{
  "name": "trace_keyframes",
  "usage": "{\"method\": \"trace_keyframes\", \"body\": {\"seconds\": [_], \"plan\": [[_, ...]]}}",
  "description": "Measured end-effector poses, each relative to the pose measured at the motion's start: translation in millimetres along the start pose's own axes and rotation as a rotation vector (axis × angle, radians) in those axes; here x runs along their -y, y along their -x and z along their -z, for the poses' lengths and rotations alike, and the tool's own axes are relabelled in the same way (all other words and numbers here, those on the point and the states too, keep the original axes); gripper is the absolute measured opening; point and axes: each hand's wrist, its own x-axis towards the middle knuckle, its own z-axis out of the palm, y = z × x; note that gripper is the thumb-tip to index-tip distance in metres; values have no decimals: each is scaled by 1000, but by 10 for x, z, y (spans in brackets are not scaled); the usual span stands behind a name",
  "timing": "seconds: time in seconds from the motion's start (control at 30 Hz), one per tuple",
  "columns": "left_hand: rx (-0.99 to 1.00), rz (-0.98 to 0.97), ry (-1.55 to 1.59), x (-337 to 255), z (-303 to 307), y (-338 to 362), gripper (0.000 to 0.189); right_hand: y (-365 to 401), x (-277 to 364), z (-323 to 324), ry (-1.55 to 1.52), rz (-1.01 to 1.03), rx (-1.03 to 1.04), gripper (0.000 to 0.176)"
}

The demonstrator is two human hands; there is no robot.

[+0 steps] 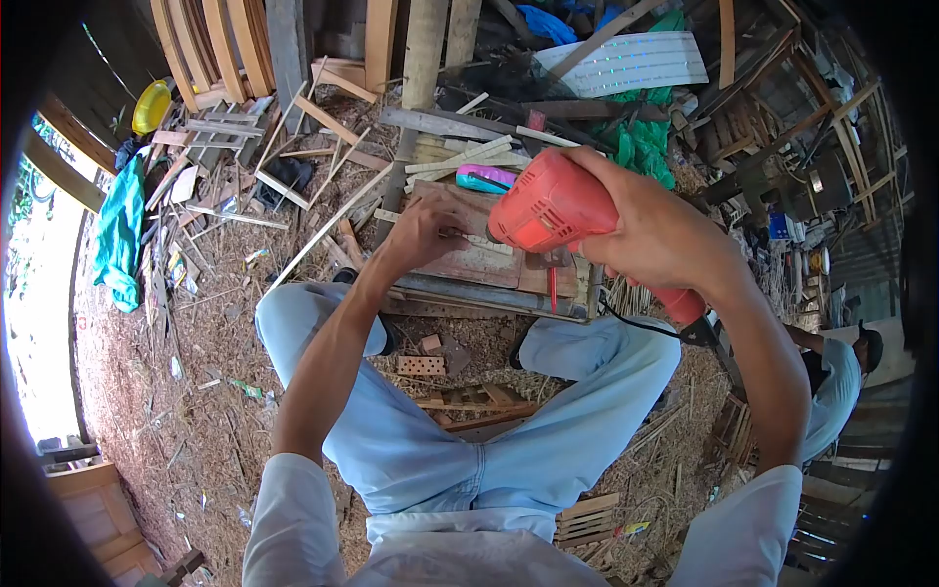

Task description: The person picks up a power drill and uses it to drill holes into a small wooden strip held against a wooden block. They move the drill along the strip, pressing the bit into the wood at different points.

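My right hand (650, 215) is wrapped round a red corded power drill (553, 203), held over a low wooden work surface (460, 284). The drill's vented body points left, towards my other hand, and its front tip is hard to see. My left hand (427, 233) is closed in a pinch just left of the drill, above a wooden board (489, 266). What its fingers hold is too small to make out. Behind the drill lies a pink and teal object (484, 178). A thin red stick-like item (553, 289) shows below the drill.
Wood strips (460, 157) lie beyond the work surface. A perforated brick (421, 366) sits on the ground between my legs. Shavings and scraps cover the floor (196, 391). Timber frames (313, 147) stand at left. Another person (836, 386) is at the right.
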Motion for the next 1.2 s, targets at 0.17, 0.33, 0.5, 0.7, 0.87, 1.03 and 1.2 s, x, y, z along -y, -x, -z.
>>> {"method": "trace_keyframes", "body": {"seconds": [0.17, 0.33, 0.5, 0.7, 0.87, 1.03, 1.2], "plan": [[43, 43, 49, -68, 46, -2, 27, -3, 44, 33, -37, -64, 43, 82], [83, 9, 59, 19, 7, -19, 30, -24, -52, -61, 101, 114, -33, 78], [4, -53, 52, 31, -13, -13, 28, -20, 35, -61, 83, 77, 21, 76], [42, 9, 91, 2, 16, -2, 27, -67, 43, -46, 77, 94, 6, 74], [-2, -25, 74, -3, -10, -18, 25, -113, 24, -8, -9, 40, 51, 75], [27, -7, 93, 7, -9, -18, 23, -124, 7, 0, -21, 25, 71, 77], [-32, -40, 87, -11, -14, -20, 24, -75, 123, 79, -23, -47, 95, 76]]}}
